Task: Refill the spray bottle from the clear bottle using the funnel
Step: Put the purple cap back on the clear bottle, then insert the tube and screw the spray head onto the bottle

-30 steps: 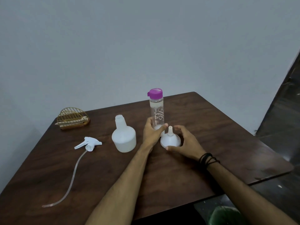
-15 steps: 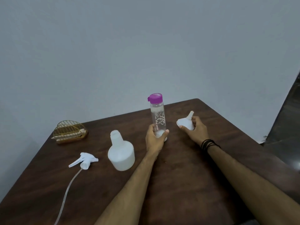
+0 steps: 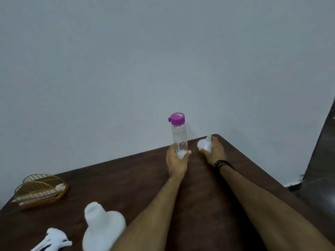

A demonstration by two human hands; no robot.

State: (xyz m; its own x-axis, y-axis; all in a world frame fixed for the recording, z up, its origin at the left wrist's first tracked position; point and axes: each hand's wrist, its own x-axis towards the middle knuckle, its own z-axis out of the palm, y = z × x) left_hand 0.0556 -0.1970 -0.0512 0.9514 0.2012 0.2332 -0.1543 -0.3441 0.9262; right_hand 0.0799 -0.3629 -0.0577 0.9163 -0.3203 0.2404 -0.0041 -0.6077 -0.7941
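Observation:
The clear bottle (image 3: 179,136) with a purple cap stands upright near the table's far edge; my left hand (image 3: 176,161) grips its base. To its right, my right hand (image 3: 214,151) holds the white funnel (image 3: 204,145) tilted, spout pointing up and away, lifted just off the table. The white spray bottle (image 3: 104,230) stands open-necked at the lower left, apart from both hands. Its white trigger head (image 3: 54,240) lies on the table to the left of it.
A gold wire rack (image 3: 39,189) sits at the left on the dark wooden table (image 3: 199,196). A plain grey wall rises behind. The table's right edge drops to a dark floor (image 3: 319,169).
My right hand picked the funnel up off the table and carried it right and away. The left hand kept hold of the clear bottle. The camera tilted up, so the objects sit lower.

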